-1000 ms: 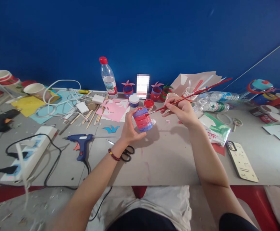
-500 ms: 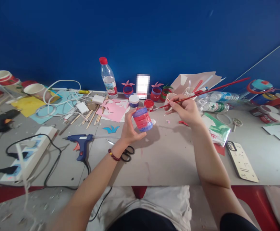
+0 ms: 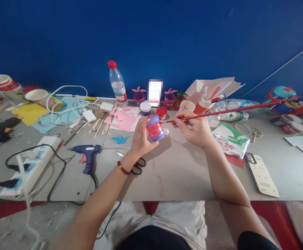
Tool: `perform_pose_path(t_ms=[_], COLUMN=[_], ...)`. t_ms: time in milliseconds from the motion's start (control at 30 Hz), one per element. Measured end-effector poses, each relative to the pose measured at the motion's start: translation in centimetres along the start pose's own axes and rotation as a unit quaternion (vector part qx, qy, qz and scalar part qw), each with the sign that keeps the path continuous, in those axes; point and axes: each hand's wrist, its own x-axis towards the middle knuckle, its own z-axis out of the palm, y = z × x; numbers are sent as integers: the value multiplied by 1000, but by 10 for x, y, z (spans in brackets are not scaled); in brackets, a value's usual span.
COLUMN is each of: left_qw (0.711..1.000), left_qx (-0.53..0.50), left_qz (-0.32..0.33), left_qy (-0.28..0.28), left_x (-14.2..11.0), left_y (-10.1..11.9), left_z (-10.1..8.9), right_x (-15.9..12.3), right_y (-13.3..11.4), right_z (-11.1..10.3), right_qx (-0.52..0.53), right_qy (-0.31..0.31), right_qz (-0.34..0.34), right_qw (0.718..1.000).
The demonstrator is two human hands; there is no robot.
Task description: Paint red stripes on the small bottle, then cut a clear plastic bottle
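Observation:
My left hand [image 3: 140,139] is wrapped round a small ribbed plastic cup [image 3: 154,128] painted red with blue at top and bottom, held just above the grey table [image 3: 174,173]. My right hand [image 3: 196,129] pinches a long red paintbrush [image 3: 232,110] whose tip touches the cup's upper right side. The brush handle runs far out to the right, nearly level. An open pot of red paint [image 3: 161,112] and a white-lidded pot [image 3: 145,108] stand just behind the cup.
A blue glue gun [image 3: 86,154], black scissors [image 3: 137,166], a power strip [image 3: 31,166] with cables, pink paper [image 3: 122,118], wooden sticks, a water bottle [image 3: 117,84], paper cups [image 3: 202,103], a phone [image 3: 262,174] and a snack bag [image 3: 230,139] lie about.
The right hand dipped the brush tip at the red paint pot, then brought it back to the cup. The handle swung lower and more level. The left hand tilted the cup slightly.

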Motion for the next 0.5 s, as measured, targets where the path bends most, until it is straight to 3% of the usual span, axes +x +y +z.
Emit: perform_pose_path(t_ms=[200, 500], left_qw=[1000, 999], left_qx=[11, 27], left_qz=[11, 10], left_qy=[-10, -15], left_x=[-3, -5], left_y=[-3, -2], left_z=[2, 5], right_x=[-1, -3], right_y=[-2, -9], right_z=[3, 5], right_qx=[-23, -13], right_qy=[-3, -14], right_qz=[-54, -69], right_qw=[998, 997])
